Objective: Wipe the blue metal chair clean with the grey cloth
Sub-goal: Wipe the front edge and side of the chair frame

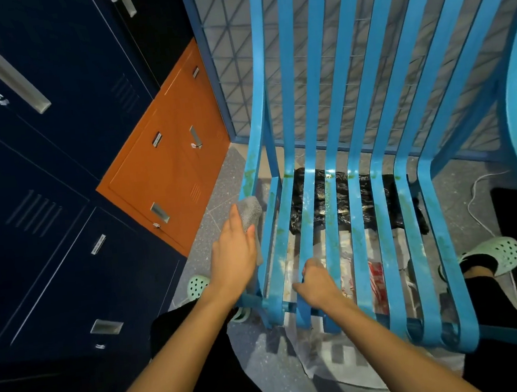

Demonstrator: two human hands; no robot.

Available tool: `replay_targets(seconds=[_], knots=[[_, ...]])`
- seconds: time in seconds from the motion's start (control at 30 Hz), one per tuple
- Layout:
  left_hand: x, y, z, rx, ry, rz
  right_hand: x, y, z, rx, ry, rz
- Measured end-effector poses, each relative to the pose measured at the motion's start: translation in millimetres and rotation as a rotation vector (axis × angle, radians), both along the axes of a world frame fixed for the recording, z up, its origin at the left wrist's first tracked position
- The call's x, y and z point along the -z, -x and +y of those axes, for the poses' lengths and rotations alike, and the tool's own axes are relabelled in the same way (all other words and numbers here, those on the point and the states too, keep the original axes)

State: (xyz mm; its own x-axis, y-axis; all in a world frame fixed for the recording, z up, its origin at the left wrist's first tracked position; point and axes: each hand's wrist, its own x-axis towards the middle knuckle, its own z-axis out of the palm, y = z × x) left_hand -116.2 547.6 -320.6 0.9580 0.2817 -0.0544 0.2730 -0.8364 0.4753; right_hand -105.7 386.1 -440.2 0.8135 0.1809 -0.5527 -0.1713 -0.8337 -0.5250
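The blue metal chair (pixel 355 153) with long slats fills the middle and right of the head view; green and whitish smears mark its seat slats and left frame. My left hand (pixel 236 255) presses the grey cloth (pixel 251 212) against the outer side of the chair's left frame, fingers mostly straight over the cloth. My right hand (pixel 315 282) grips a seat slat near the front left edge, fingers curled round it.
Dark blue lockers (pixel 42 186) and an orange locker (pixel 172 173) stand to the left. A blue wire-mesh panel (pixel 231 71) is behind the chair. Clear plastic sheeting (pixel 331 357) and a black bag (pixel 341 206) lie under the chair. My feet wear pale green clogs (pixel 496 253).
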Motion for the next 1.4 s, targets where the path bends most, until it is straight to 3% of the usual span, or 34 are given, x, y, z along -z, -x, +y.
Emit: replay_targets(seconds=[0.37,0.53,0.63,0.73,0.9,0.97,1.07,1.13,1.27,1.4], knots=[[-3.2,-100.7,5.0,0.099,-0.135,0.059,-3.7,-15.9,-4.4,-0.002,-0.053,0.076],[-0.4,-98.5,6.7,0.232,-0.232,0.045,-14.8,-20.7,-7.6,-0.057,-0.022,0.098],[-2.0,-82.1,6.2,0.262,-0.232,0.025,-30.2,-31.4,-7.0,-0.119,0.022,0.009],[-6.2,-61.7,5.8,0.237,-0.197,0.004,-58.9,-47.3,0.2,-0.159,-0.044,-0.211],[-10.0,-15.6,5.9,0.189,-0.023,0.0,-119.3,-61.2,23.7,-0.167,-0.326,-0.581],[-11.9,-3.2,7.6,0.095,0.247,-0.013,-135.0,-52.2,35.6,-0.22,-0.415,-0.685],[-19.6,4.4,17.1,-0.197,0.851,-0.05,-136.3,-20.6,49.2,-0.475,-0.414,-0.732],[-16.0,9.4,23.9,-0.324,1.073,-0.129,-121.4,-7.6,50.7,-0.62,-0.352,-0.735],[-6.7,28.4,22.5,-0.445,0.956,-0.185,-98.6,-31.1,53.0,-0.658,-0.27,-0.772],[3.5,40.1,11.6,-0.464,0.886,-0.113,-99.5,-85.5,64.0,-0.487,-0.241,-0.744]])
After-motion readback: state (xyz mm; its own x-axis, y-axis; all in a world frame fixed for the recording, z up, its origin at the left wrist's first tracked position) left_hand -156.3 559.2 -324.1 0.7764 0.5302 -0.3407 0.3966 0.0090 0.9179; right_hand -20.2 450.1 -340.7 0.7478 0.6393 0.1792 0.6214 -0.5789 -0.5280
